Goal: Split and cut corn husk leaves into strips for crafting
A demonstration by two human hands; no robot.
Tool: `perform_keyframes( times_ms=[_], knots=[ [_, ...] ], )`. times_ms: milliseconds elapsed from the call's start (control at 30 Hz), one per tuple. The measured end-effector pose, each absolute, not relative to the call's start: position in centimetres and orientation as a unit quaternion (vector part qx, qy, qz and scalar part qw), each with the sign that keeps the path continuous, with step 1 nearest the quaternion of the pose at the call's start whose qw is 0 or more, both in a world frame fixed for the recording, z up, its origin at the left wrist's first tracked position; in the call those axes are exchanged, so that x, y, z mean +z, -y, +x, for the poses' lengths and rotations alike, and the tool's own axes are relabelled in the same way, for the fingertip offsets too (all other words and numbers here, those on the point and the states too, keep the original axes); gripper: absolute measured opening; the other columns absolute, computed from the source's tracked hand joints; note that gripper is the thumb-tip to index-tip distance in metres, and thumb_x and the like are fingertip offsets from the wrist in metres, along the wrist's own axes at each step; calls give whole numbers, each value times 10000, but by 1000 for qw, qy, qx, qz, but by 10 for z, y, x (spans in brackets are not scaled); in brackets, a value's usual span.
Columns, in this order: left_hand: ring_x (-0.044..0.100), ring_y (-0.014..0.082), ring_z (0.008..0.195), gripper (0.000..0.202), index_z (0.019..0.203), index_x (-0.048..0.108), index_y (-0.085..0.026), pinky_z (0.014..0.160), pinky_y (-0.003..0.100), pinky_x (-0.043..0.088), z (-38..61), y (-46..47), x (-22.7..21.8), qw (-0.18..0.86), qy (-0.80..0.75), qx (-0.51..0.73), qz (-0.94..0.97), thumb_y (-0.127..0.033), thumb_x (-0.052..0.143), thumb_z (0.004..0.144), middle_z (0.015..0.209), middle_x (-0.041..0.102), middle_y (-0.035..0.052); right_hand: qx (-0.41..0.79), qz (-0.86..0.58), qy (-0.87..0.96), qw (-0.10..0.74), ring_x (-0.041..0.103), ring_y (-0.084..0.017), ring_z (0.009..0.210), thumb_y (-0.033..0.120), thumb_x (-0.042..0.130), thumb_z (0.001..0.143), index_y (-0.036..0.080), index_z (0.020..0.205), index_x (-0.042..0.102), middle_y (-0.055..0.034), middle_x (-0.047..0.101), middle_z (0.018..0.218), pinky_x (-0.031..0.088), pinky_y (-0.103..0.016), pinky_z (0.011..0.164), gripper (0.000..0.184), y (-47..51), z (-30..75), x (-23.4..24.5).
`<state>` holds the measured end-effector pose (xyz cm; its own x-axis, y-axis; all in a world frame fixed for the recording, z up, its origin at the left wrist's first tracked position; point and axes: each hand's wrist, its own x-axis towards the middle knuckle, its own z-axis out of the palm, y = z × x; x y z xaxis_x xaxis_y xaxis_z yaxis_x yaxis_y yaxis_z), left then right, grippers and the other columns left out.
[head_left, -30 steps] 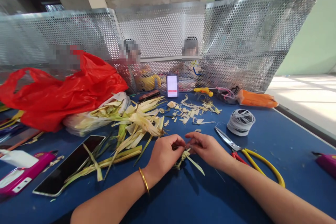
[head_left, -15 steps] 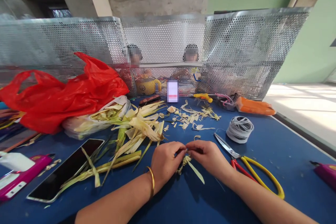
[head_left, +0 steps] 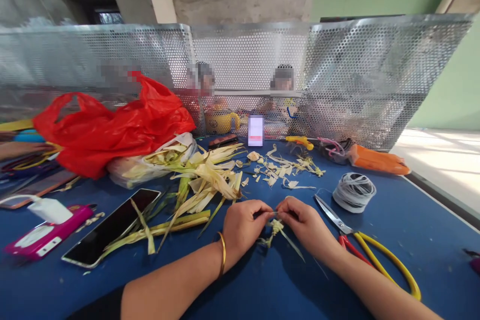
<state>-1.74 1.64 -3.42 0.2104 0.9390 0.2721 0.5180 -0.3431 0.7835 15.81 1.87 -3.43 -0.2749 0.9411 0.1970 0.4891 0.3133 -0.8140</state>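
Note:
My left hand (head_left: 245,227), with a gold bangle on the wrist, is closed in a pinch. Close beside it, my right hand (head_left: 302,222) pinches too. A thin thread runs across the small gap between the fingertips. Just below them hangs a small knotted piece of corn husk (head_left: 276,228), with a narrow strip pointing down to the right. Whether the fingers also touch this piece is hard to make out. To the right of my right hand lie scissors (head_left: 343,226) with red and yellow handles, blades partly open. Behind them sits a roll of white string (head_left: 354,192).
Corn husks (head_left: 210,175) and husk scraps (head_left: 275,172) lie beyond my hands. Leftward are a black phone (head_left: 112,227), a magenta power strip (head_left: 48,235) and a red plastic bag (head_left: 123,125). A perforated metal screen (head_left: 247,55) borders the blue table, with people behind it.
The view has swung slightly left, so things on the table sit further right. My fingertips have drawn a little apart, with the thread now showing between them.

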Motion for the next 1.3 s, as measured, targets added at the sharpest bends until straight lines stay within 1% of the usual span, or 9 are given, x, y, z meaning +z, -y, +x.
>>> perform_keyframes(
  times_ms=[200,333,467,567,833,933,1100,1167,1300],
  knots=[
    [621,150,700,177,779,732,-230,658,238,403,-20,-20,-34,307,-525,369,703,-317,582,812,755,718,-3,342,-484,727,348,586,-204,943,244,497,842,201,640,536,-56,628,885,428,-310,805,210,-20,161,-34],
    [580,146,641,170,736,693,-215,609,248,366,-23,-24,-33,273,-571,328,701,-299,560,800,666,672,-9,321,-498,722,358,589,-195,884,218,502,820,196,639,538,-73,596,1020,440,-310,738,186,-17,162,-29],
    [574,147,656,155,707,665,-212,610,256,341,-25,-26,-31,233,-591,309,708,-267,545,790,679,667,-6,311,-466,737,378,566,-191,884,197,523,817,200,621,517,-52,591,908,416,-305,751,196,-17,163,-23],
    [560,147,646,155,692,652,-210,615,260,340,-25,-26,-31,244,-582,314,709,-266,540,783,662,651,-4,385,-425,721,390,554,-198,924,252,541,836,196,617,531,-54,602,893,409,-298,753,226,-16,162,-22],
    [470,117,587,124,631,582,-173,579,241,344,-23,-33,-34,494,-497,399,591,-275,604,699,601,553,-21,573,-388,603,396,508,-133,586,422,636,800,187,683,588,-16,600,695,420,-293,622,267,-11,157,-13],
    [426,95,555,133,649,588,-161,545,228,308,-24,-33,-30,590,-458,423,512,-282,617,696,583,523,-30,581,-393,599,387,501,-116,551,444,649,797,178,738,606,-1,586,677,410,-278,599,275,-11,155,-14],
    [320,39,459,157,687,571,-153,480,222,211,-25,-31,-28,688,-409,427,421,-292,642,697,696,593,-19,567,-398,613,379,500,-114,556,478,647,790,173,740,588,5,576,668,382,-270,592,316,-13,155,-19],
    [328,41,445,155,687,553,-161,468,223,202,-24,-30,-29,678,-427,430,416,-290,637,703,655,574,-30,555,-403,622,378,495,-111,555,484,640,794,173,729,581,4,578,677,376,-271,594,323,-14,155,-22],
    [400,79,451,163,660,540,-180,477,220,273,-22,-28,-29,568,-506,427,489,-295,636,724,463,459,-64,529,-425,637,366,489,-114,540,517,631,786,178,722,574,23,549,612,366,-268,576,350,-16,156,-27]
  ],
)
